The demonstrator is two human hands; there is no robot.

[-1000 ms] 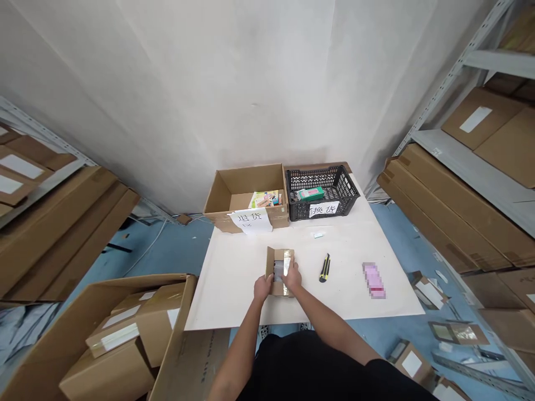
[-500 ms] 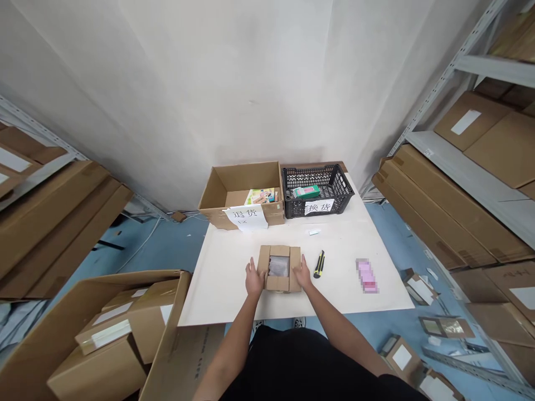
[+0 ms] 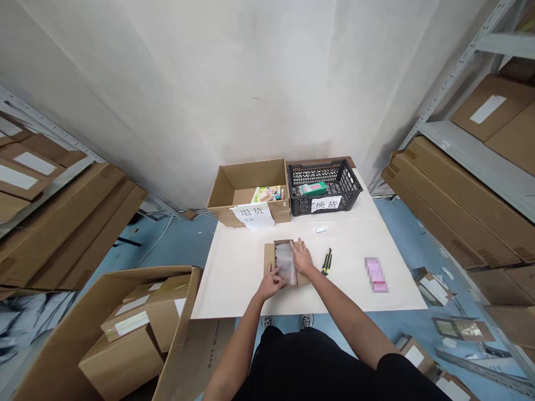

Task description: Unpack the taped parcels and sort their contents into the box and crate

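A small cardboard box [image 3: 270,257] stands on the white table with its flaps folded outward. A greyish item in translucent wrapping [image 3: 286,262] fills its inside; what the wrapping covers cannot be made out. My left hand [image 3: 271,283] is at the box's near left corner, fingers apart and touching the wrapping's lower part. Over the right side of the box lies my right hand [image 3: 301,259], its fingers stretched out at the item's upper right edge. To the right of that hand, a black and yellow utility knife [image 3: 326,262] lies on the table.
Behind stand a large open carton [image 3: 251,214] with a paper sign and a black plastic crate [image 3: 326,203] holding a green box [image 3: 313,189]. A blurred pink item [image 3: 376,275] lies at right. A big carton of parcels [image 3: 195,284] stands at left; shelves flank both sides.
The small box's upper and lower flaps have been opened, showing more of the wrapped item. Both hands have moved from the box's outer sides inward onto the item. The view has shifted slightly.
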